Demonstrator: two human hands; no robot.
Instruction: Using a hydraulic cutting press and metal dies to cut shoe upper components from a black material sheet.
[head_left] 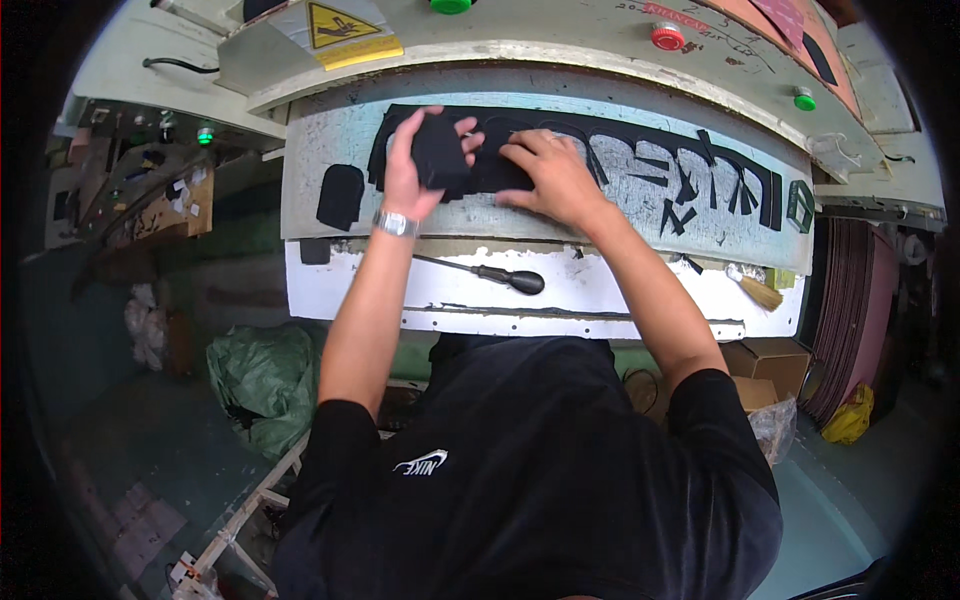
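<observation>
My left hand (410,170) holds a stack of black cut-out pieces (440,155), its thumb and fingers around the sides. Just to the right, my right hand (555,175) reaches over a long black sheet (490,165) with thumb and fingers apart. Its fingertips are on or just above the sheet; contact is hard to tell. Toward the right, the sheet is a cut-out frame with rounded openings and loose black scraps (680,215). A separate round-topped black piece (341,195) lies at the left of the pale cutting board (430,222).
A black-handled screwdriver-like tool (510,279) and a brush (757,290) lie on the white front ledge (600,305). A green open-framed block (800,205) stands at the board's right end. Above is a machine beam with a red button (667,37) and green buttons (804,98).
</observation>
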